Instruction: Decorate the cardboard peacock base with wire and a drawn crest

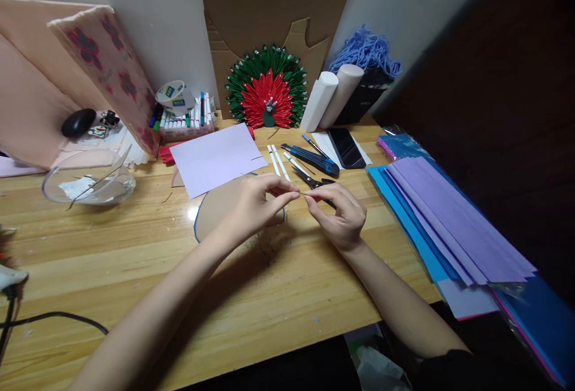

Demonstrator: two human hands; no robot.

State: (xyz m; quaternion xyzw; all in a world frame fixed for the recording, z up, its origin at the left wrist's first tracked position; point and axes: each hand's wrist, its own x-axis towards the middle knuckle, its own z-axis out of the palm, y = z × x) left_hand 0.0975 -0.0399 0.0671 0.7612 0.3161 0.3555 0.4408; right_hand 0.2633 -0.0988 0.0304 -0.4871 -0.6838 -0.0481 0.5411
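My left hand (258, 202) and my right hand (342, 214) meet over the middle of the wooden table (135, 247). Both pinch fingertip to fingertip on something very small and thin that I cannot make out. Under my left hand lies a round brown cardboard piece with a blue edge (215, 211). Black scissors (314, 182) lie just beyond my right hand's fingers. A light purple sheet of paper (214, 157) lies behind the cardboard piece.
White sticks (277, 160), a blue utility knife (314, 158) and a dark phone (345, 146) lie at the back. A green and red fan-shaped craft (266, 88) leans on cardboard. Purple and blue sheets (453, 223) are stacked right. A clear bowl (90, 182) and markers (186, 118) stand left.
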